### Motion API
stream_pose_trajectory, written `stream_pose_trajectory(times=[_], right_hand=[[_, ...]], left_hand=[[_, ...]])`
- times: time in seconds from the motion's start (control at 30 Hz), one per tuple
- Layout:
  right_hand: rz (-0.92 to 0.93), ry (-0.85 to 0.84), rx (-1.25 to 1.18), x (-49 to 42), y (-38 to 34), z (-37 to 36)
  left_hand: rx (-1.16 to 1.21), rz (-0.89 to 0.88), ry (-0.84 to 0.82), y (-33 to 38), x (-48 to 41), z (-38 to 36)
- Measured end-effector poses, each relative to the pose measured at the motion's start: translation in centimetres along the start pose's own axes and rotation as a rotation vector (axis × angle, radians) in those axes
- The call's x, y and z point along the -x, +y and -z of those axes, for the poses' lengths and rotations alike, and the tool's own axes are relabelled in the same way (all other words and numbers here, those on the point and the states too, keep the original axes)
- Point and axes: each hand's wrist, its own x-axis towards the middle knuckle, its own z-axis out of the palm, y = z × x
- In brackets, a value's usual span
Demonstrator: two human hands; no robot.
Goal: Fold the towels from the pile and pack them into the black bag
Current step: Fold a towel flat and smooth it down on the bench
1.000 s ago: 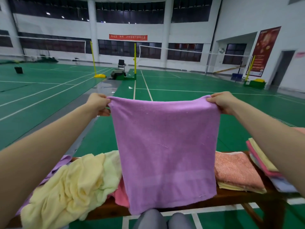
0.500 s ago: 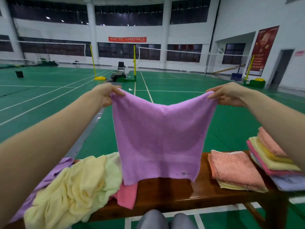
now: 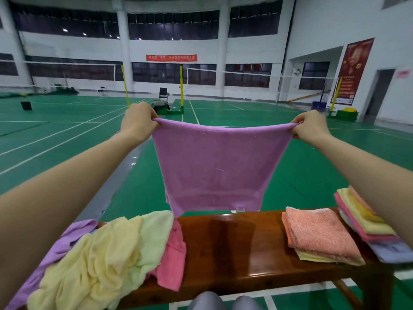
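Note:
A purple towel (image 3: 216,166) hangs stretched in the air above the far edge of the wooden bench (image 3: 237,249). My left hand (image 3: 137,121) pinches its top left corner and my right hand (image 3: 309,127) pinches its top right corner. Its bottom hem floats just over the bench. A loose pile of towels (image 3: 105,256), yellow, pale green, pink and purple, lies on the bench's left end. Folded orange towels (image 3: 317,236) lie on the right, with a taller folded stack (image 3: 366,224) beside them, partly behind my right arm. No black bag is in view.
The bench stands on a green sports court (image 3: 67,135) with white lines. Yellow net posts (image 3: 181,86) and a chair (image 3: 163,93) stand far behind. My knees (image 3: 223,302) show at the bottom edge, close to the bench's near side.
Both hands have lifted the purple towel higher and pulled it taut. Its hem rose from below the bench's front edge to just above the far edge, baring the bench's middle.

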Motion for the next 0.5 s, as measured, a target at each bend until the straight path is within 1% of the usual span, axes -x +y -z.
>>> stream_pose_trajectory(times=[0.07,0.17,0.23,0.27,0.33,0.37,0.4,0.5], right_hand=[[-0.057,-0.029,-0.021,0.3,0.7,-0.5],[-0.141,-0.16,-0.039,0.6,1.6,-0.7],[-0.165,-0.188,-0.081,0.4,1.9,-0.8],[-0.193,-0.2,-0.155,0.2,2.1,-0.9],[-0.248,-0.231,-0.397,0.2,2.1,-1.3],[-0.243,-0.228,-0.518,0.4,2.3,-1.6],[-0.221,-0.211,-0.583,0.5,2.6,-1.9],[-0.123,-0.142,-0.65,1.8,3.8,-2.5]], left_hand=[[0.008,0.044,-0.024,-0.6,-0.2,-0.7],[0.112,0.148,-0.199,-1.9,-0.7,-1.5],[0.179,0.172,-0.24,-2.2,-0.8,-1.7],[0.192,0.182,-0.234,-2.3,-0.8,-1.8],[0.265,0.216,-0.228,-2.5,-0.7,-2.4],[0.357,0.251,-0.236,-2.6,-0.6,-2.7],[0.485,0.3,-0.239,-2.6,-0.3,-3.1],[0.834,0.39,-0.155,-2.6,0.5,-3.7]])
